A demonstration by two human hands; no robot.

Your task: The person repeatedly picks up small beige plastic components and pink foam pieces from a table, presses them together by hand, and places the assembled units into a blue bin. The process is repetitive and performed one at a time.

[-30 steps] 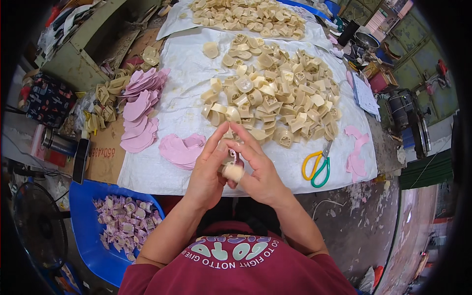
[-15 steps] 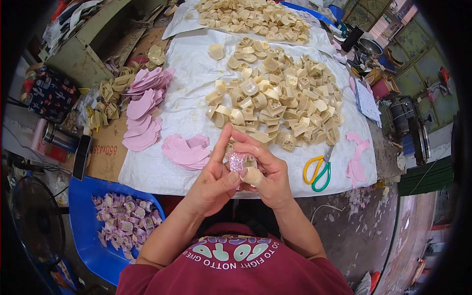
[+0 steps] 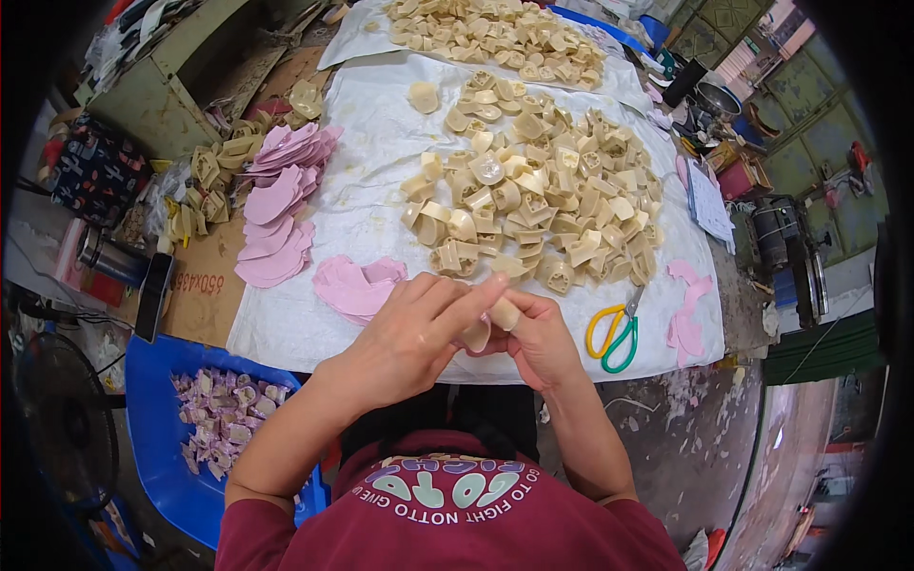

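Over the near edge of the white-sheeted table, both my hands close round a small shoe heel with a pink covering (image 3: 475, 335). My left hand (image 3: 405, 328) bends over it from the left, its fingers hiding most of it. From the right, my right hand (image 3: 543, 341) grips it, with a beige wrap on the thumb. Just beyond my hands spreads a heap of cream plastic shoe heels (image 3: 547, 186). Pink cut pieces (image 3: 352, 284) lie beside my left hand. Scissors (image 3: 617, 331) with one yellow and one green handle rest to the right.
A blue tub (image 3: 152, 419) of pink-covered heels stands below left. Overlapping pink pieces (image 3: 276, 205) line the table's left side; a pink scrap (image 3: 687, 309) lies at the right. More cream heels (image 3: 495, 38) cover the far end. A fan (image 3: 62, 423) stands far left.
My left hand has turned over, from upright fingers to bent across the top of the heel. The heel has tilted, and less of its pink covering shows. My right hand still grips it.
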